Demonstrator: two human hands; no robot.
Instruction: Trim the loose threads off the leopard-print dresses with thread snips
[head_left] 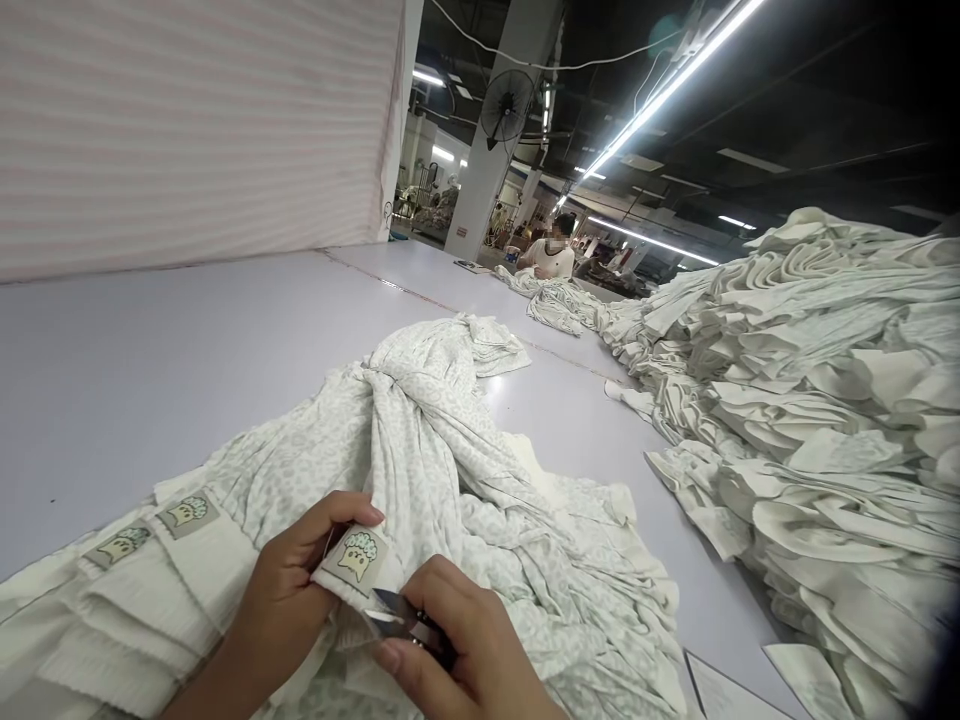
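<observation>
Holding: the left hand (285, 600) pinches the edge of a cloth tag (356, 556) between the thumb and the bent fingers; this tag carries a small printed cartoon figure.

Tool: the right hand (469, 650) is closed around small metal thread snips (401, 622), and their pointed blades stay very near the lower edge of the tag. I cannot tell if the blades touch the cloth.

Hands: both are close together in front of the body, not spread, and each one is pinching.

Garment: the speckled knit garment (420, 470), pale with a light green print, lies on the surface, and its gathered part is twisted into a knot-like bunch (397, 400). The tag is sewn at its ruffled edge, and two other tags (187, 515) sit on the same edge to the left.

Surface: a long pale lilac surface (150, 400) carries all this cloth.

Good handling: it seems best to keep the tag edge pulled lightly tight, with the blade tips flat along the seam, so they meet only loose thread.

Nearby: a high pile of folded pale garments (810, 400) stands on the right; further along the surface, a co-worker (551, 258) sits beside more cloth.
</observation>
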